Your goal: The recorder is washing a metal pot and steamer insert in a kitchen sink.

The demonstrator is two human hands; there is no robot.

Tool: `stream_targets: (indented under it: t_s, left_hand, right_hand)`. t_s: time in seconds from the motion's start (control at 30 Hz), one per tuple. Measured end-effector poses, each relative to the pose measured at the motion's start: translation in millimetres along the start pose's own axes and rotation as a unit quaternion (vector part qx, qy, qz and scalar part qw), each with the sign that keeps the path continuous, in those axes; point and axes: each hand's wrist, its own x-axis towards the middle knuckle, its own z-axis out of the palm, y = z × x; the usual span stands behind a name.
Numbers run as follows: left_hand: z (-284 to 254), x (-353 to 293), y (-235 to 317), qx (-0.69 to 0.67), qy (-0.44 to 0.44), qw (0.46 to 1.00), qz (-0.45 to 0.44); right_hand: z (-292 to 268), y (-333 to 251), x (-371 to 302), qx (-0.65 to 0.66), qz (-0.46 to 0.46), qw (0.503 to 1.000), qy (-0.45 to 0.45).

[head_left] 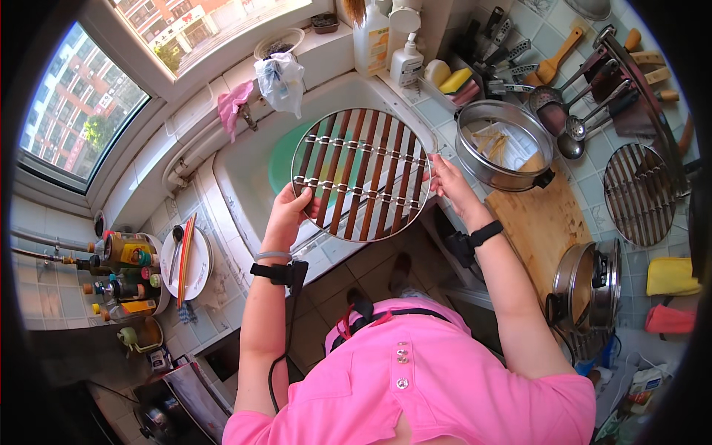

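A round slatted rack [361, 175], with dark brown slats and a thin metal rim, is held up tilted over the front of the sink. My left hand [291, 213] is closed on its lower left rim, thumb on top and fingers underneath. On the opposite side my right hand [451, 184] grips the right rim with its fingertips. Behind the rack lies the white sink [241, 167], with a green basin [284, 159] in it, partly hidden by the slats.
Right of the sink stand a steel pot [465, 152] holding pale sticks, and a wooden cutting board [530, 226] with another steel pot [567, 285] at its near end. A second slatted rack [639, 194] leans on the right. Leftward sit a white plate [199, 271] and several bottles [122, 288].
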Motion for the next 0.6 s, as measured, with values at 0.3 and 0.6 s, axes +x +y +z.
stream_targets:
  t_s: [0.3, 0.6]
  left_hand:
    - [29, -13, -44, -0.122, 0.041, 0.991, -0.027]
    - [65, -26, 21, -0.020, 0.072, 0.966, 0.248]
  right_hand:
    - [23, 20, -19, 0.108, 0.096, 0.989, -0.015]
    - [41, -42, -36, -0.062, -0.378, 0.910, 0.159]
